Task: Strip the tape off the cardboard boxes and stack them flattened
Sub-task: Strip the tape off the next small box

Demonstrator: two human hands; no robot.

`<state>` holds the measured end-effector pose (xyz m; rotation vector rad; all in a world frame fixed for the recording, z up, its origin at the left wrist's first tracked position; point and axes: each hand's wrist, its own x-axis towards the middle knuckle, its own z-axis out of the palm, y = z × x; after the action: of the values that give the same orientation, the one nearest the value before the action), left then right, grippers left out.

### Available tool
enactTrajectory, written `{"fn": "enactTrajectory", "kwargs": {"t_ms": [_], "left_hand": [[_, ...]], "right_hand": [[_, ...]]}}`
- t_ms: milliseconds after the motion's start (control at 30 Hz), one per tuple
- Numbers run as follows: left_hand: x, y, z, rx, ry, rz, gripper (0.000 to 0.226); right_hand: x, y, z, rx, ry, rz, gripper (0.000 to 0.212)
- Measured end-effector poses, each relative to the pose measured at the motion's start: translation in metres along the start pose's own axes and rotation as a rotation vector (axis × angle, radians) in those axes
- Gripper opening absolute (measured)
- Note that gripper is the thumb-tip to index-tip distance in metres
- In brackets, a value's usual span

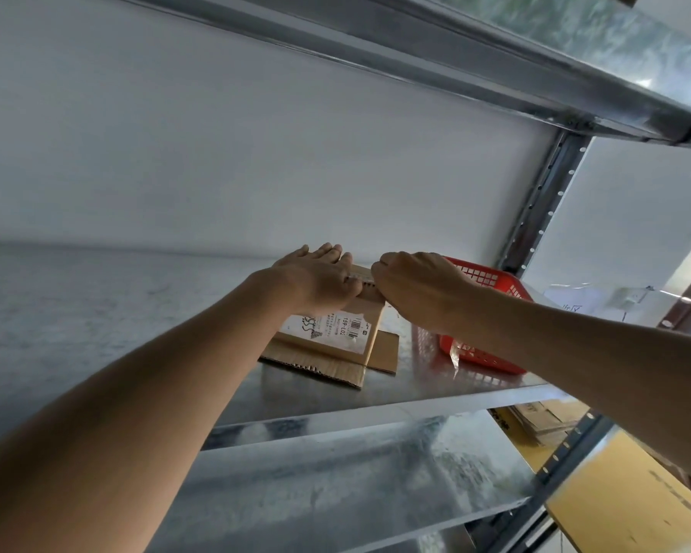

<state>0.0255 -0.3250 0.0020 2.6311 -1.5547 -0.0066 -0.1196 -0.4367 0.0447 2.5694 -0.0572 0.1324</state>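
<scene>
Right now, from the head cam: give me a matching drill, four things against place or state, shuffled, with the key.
Things:
1. cardboard box
2. red basket
3. left hand
4. right hand

States:
A. fingers straight, pressing the box top
B. right of the box, strip of tape hanging over its front
C. curled, pinching at the box's top edge
D. on the metal shelf, white label facing the camera

Pairs: 1-D, 2-B, 3-A, 4-C

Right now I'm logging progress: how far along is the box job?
Done: flat cardboard already lies on the lower level, and a tape scrap hangs on the basket. In hand: left hand presses the box on the shelf while right hand pinches at its top edge. Left: finish stripping, flatten, stack.
</scene>
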Motion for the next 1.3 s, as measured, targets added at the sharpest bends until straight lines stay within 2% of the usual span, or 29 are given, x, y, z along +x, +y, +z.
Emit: {"fn": "enactTrajectory", "kwargs": {"t_ms": [100,233,433,600,700,800,867,967,1133,1300], "left_hand": [[-0.002,-0.001,-0.002,0.001,0.003,0.006,0.066],[-0.003,0.001,-0.004,0.018,-0.002,0.018,0.067],[-0.003,0.001,-0.005,0.017,-0.016,0.028,0.066],[-0.001,-0.003,-0.005,0.010,-0.012,0.059,0.064],[-0.002,-0.007,-0.004,0.005,-0.005,0.078,0.063],[-0.002,-0.009,-0.005,0.003,-0.009,0.086,0.063],[-0.001,-0.008,-0.006,0.036,-0.019,0.091,0.063],[0.001,-0.007,-0.006,0.061,-0.024,0.085,0.062],[0.001,-0.008,-0.006,0.028,-0.029,0.073,0.063],[-0.001,-0.008,-0.006,0.011,-0.021,0.074,0.061]], "right_hand": [[0.004,0.008,0.003,0.065,0.058,-0.006,0.003],[0.007,0.025,0.005,0.166,0.087,-0.050,0.012],[0.023,0.051,0.002,0.354,-0.015,-0.106,0.015],[0.032,0.063,0.006,0.466,-0.083,-0.060,0.021],[0.025,0.062,0.018,0.700,-0.053,0.051,0.016],[0.008,0.056,0.028,1.078,0.016,0.192,0.011],[-0.006,0.051,0.034,1.188,0.052,0.243,0.011],[-0.016,0.040,0.045,1.160,0.063,0.301,0.027],[-0.007,0.034,0.051,1.118,0.180,0.350,0.017],[-0.008,0.034,0.048,0.831,0.223,0.199,0.012]]}}
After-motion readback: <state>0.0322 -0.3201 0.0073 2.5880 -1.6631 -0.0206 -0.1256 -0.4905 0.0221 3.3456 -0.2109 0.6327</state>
